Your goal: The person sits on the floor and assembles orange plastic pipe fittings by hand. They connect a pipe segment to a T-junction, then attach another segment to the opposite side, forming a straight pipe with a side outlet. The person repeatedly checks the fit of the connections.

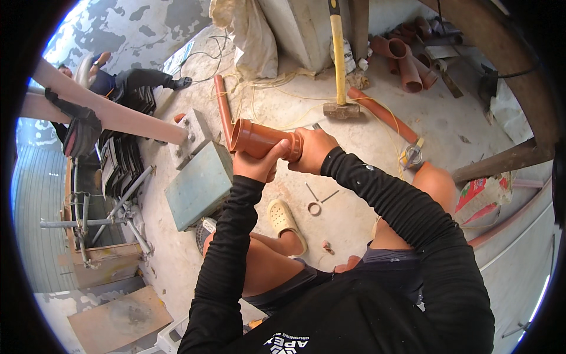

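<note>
A short orange-brown plastic pipe fitting (259,138) is held up in front of me, its wide socket end toward the left. My left hand (259,164) wraps round its underside, with the thumb along the pipe. The fingers of my right hand (316,151) are closed round the ribbed collar at the right end. Below my hands, a small ring (314,209) and two thin rods (329,196) lie on the floor. A blue-grey block (200,184) stands just left of my left hand.
Beyond my hands stands a sledgehammer (341,110), with a long orange pipe (383,113) to its right and another orange pipe (223,106) to its left. Several pipe fittings (408,74) are piled at the far right. A yellow cord (283,92) trails over the floor. Another person (127,81) is at the far left.
</note>
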`<action>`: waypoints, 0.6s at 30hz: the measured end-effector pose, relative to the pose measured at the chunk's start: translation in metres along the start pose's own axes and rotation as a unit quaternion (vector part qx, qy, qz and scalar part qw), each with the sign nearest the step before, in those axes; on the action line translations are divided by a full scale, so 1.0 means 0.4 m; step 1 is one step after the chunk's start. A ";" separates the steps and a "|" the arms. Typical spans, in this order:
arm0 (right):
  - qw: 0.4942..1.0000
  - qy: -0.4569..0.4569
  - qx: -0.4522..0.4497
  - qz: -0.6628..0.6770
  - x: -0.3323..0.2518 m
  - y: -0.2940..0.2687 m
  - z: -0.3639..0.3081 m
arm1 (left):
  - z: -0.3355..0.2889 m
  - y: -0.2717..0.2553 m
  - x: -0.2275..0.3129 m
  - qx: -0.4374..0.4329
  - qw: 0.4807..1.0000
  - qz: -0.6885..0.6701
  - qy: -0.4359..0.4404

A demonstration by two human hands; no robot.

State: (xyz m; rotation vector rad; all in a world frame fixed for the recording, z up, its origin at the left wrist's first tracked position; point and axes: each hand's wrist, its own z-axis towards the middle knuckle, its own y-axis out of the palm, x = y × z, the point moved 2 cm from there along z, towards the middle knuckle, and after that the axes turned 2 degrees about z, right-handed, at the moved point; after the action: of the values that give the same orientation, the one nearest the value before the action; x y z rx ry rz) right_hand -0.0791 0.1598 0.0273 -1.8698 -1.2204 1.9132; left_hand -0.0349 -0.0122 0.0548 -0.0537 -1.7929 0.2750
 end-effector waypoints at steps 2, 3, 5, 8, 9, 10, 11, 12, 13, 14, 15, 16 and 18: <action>1.000 -0.001 -0.005 -0.006 0.003 0.006 0.003 | 0.001 -0.003 0.000 -0.002 1.000 -0.008 -0.011; 1.000 -0.001 -0.001 -0.009 0.004 0.009 0.003 | 0.002 -0.007 0.001 -0.005 1.000 -0.011 -0.014; 1.000 0.001 0.004 -0.011 0.005 0.014 0.002 | 0.001 -0.013 0.001 -0.011 1.000 -0.017 -0.021; 1.000 -0.003 0.013 -0.015 0.013 0.026 0.006 | 0.005 -0.018 -0.005 -0.016 0.999 -0.013 -0.035; 1.000 -0.007 0.018 -0.019 0.018 0.033 0.011 | 0.009 -0.018 -0.010 -0.020 0.999 -0.004 -0.045; 0.999 -0.019 0.022 -0.019 0.025 0.039 0.018 | 0.015 -0.018 -0.017 0.003 0.998 0.014 -0.054; 0.995 -0.044 0.068 -0.049 0.030 0.043 0.026 | 0.027 -0.016 -0.023 0.007 0.999 -0.009 -0.045; 0.988 -0.076 0.112 -0.075 0.035 0.047 0.037 | 0.040 -0.006 -0.034 0.038 0.998 -0.024 -0.036; 0.979 -0.094 0.144 -0.105 0.039 0.054 0.045 | 0.053 0.001 -0.048 0.065 0.996 -0.030 -0.051; 0.980 -0.090 0.148 -0.096 0.048 0.062 0.049 | 0.061 -0.004 -0.062 0.041 0.993 -0.029 -0.103; 0.975 -0.106 0.172 -0.087 0.052 0.067 0.053 | 0.076 -0.006 -0.067 0.043 0.997 -0.021 -0.065; 0.973 -0.108 0.186 -0.081 0.054 0.074 0.054 | 0.095 -0.015 -0.070 0.032 0.998 -0.011 -0.044; 0.971 -0.104 0.198 -0.078 0.054 0.077 0.054 | 0.113 -0.027 -0.081 0.017 1.000 -0.023 -0.010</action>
State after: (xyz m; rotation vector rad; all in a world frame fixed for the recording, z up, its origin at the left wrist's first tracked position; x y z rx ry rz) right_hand -0.0904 0.1453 -0.0122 -1.3612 -0.9148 2.1152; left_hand -0.0695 -0.0356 0.0166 0.0145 -1.8057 0.2722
